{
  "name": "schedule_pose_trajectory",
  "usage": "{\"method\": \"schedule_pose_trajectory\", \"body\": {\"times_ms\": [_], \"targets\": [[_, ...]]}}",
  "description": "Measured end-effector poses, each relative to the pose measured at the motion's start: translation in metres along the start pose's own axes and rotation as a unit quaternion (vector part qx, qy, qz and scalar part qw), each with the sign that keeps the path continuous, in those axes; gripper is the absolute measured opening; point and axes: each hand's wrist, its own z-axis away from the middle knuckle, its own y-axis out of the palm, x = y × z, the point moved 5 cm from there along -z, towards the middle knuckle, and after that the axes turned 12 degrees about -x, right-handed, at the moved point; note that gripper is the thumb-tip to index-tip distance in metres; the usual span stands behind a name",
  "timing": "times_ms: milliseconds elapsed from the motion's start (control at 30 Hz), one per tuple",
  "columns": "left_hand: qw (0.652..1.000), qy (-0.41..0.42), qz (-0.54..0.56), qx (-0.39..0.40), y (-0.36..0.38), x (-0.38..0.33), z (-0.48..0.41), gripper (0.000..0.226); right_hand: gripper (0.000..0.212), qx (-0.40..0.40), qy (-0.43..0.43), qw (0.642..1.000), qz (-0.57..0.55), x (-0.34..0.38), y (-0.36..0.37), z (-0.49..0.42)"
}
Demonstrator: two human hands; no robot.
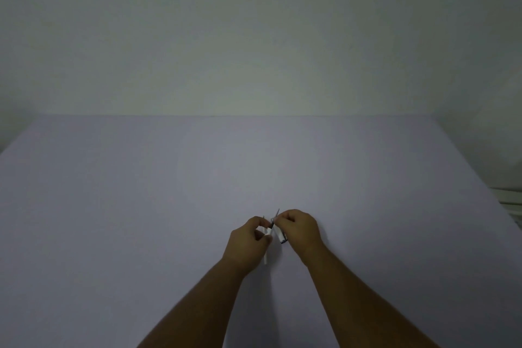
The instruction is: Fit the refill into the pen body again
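Pale lilac tabletop against bare wall. Both forearms extend fwd, hands meeting near table centre. Left hand fingers curled, pinching white tube piece. Right hand fingers curled, gripping second white piece w/ thin metal tip. Pieces just beside each other.

Two bare forearms, no sleeves.
From my feed: left hand and right hand show no gloves, rings, watch or bands; arms bare to the frame edge.
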Motion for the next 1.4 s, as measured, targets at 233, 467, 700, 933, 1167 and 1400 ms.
{"method": "schedule_pose_trajectory", "body": {"times_ms": [233, 467, 700, 933, 1167, 1400], "targets": [[1.000, 0.011, -0.023, 0.005, -0.003, 0.002, -0.001, 0.014, 0.017, -0.119, 0.040, 0.989, -0.083, 0.011, -0.030, -0.020], [0.999, -0.003, -0.036, -0.036, -0.008, 0.014, -0.007, 0.019, 0.031, -0.080, 0.022, 0.986, 0.142, -0.012, -0.029, -0.029], [0.995, -0.002, -0.075, -0.070, -0.007, 0.029, -0.010, 0.017, 0.020, -0.044, 0.019, 0.970, 0.237, -0.028, -0.010, -0.024], [0.995, -0.005, -0.063, -0.079, -0.008, 0.032, -0.011, 0.013, 0.019, -0.052, 0.020, 0.968, 0.247, -0.031, -0.009, -0.025], [0.994, -0.016, -0.060, -0.087, -0.012, 0.033, -0.012, 0.013, 0.024, -0.102, -0.003, 0.972, 0.213, -0.013, -0.012, -0.015], [0.991, -0.050, -0.043, -0.114, -0.028, 0.039, -0.011, 0.014, 0.025, 0.023, -0.076, 0.937, 0.341, 0.008, 0.045, 0.012]]}}
